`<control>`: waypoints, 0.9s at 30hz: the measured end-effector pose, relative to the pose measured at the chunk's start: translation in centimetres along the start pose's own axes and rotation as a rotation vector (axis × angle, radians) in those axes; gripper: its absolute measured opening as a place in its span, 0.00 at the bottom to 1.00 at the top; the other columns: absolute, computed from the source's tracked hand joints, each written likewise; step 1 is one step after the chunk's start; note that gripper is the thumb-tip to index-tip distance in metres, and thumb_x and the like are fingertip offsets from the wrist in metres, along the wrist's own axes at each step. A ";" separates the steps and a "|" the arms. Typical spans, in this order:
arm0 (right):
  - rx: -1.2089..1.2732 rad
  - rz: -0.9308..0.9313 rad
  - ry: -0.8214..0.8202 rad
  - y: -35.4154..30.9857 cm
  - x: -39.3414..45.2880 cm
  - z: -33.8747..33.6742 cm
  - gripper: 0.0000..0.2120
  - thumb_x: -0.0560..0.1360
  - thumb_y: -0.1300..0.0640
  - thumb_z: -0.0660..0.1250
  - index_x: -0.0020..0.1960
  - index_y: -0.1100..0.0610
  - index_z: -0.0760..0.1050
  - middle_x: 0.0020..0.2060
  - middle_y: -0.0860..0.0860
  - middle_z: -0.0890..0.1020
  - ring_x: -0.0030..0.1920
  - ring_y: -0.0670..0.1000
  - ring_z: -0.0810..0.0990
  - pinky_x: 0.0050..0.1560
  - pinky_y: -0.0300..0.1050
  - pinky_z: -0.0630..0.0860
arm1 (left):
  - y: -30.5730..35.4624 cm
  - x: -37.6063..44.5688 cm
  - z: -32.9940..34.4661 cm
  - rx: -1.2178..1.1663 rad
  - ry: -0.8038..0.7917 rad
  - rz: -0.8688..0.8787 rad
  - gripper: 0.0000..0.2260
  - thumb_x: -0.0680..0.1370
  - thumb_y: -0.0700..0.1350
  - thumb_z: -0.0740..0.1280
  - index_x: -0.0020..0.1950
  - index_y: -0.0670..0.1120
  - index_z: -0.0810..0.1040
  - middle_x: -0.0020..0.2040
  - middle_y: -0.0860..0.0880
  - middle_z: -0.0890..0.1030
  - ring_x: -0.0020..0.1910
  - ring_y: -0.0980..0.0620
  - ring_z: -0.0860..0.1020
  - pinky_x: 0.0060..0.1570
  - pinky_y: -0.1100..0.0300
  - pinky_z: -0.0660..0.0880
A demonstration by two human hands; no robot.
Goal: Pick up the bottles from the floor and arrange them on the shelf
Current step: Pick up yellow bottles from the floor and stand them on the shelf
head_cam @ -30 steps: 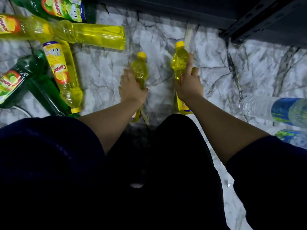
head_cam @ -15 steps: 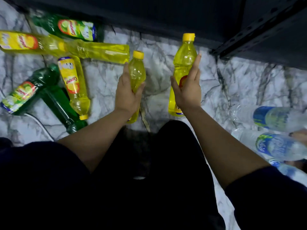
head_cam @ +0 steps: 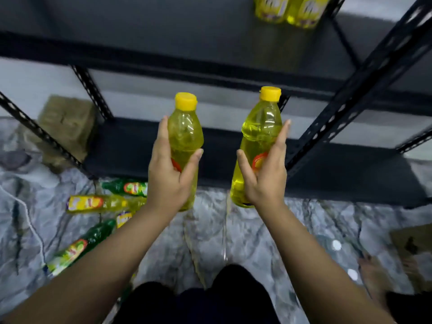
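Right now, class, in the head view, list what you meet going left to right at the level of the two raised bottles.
brown cardboard box → left hand → paler yellow plastic bottle → fuller yellow plastic bottle → right hand → black perforated shelf upright

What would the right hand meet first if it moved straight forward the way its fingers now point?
Probably the front edge of the dark metal shelf board above. The right hand holds an upright yellow plastic bottle, whose cap would likely arrive there first. Depth is unclear; it may pass underneath.
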State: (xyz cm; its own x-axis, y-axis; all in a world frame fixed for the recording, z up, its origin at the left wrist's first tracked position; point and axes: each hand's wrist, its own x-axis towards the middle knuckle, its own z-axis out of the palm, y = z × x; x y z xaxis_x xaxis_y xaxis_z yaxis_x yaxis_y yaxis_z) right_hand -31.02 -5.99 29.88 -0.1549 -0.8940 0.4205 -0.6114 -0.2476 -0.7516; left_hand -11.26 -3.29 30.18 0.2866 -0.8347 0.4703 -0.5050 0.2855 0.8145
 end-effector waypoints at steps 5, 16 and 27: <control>0.097 -0.187 0.182 -7.6 6.3 -4.8 0.49 0.81 0.47 0.72 0.85 0.50 0.39 0.76 0.38 0.61 0.69 0.33 0.67 0.56 0.22 0.65 | 8.9 6.7 -1.7 -0.119 0.068 0.209 0.38 0.81 0.51 0.71 0.84 0.47 0.55 0.78 0.48 0.69 0.74 0.52 0.72 0.72 0.55 0.71; 0.102 -0.372 0.426 -12.8 23.4 -9.3 0.46 0.84 0.43 0.67 0.86 0.53 0.39 0.84 0.54 0.58 0.81 0.54 0.64 0.68 0.48 0.74 | 19.7 22.0 5.1 -0.243 0.192 0.443 0.37 0.81 0.52 0.71 0.84 0.45 0.56 0.78 0.52 0.66 0.76 0.56 0.68 0.74 0.53 0.70; 0.037 -0.210 0.396 -4.8 31.8 -6.8 0.44 0.84 0.46 0.68 0.86 0.47 0.40 0.83 0.53 0.57 0.81 0.50 0.58 0.75 0.49 0.65 | 17.1 28.9 16.6 -0.197 0.084 0.310 0.36 0.81 0.55 0.70 0.84 0.51 0.54 0.79 0.49 0.64 0.75 0.62 0.62 0.71 0.67 0.63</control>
State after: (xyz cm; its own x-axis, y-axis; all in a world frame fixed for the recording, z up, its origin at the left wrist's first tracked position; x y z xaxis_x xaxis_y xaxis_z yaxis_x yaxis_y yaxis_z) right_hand -38.28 -30.71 50.29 -0.3200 -0.6125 0.7228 -0.6341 -0.4284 -0.6437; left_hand -25.10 -30.39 52.05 0.2146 -0.6552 0.7244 -0.4146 0.6104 0.6749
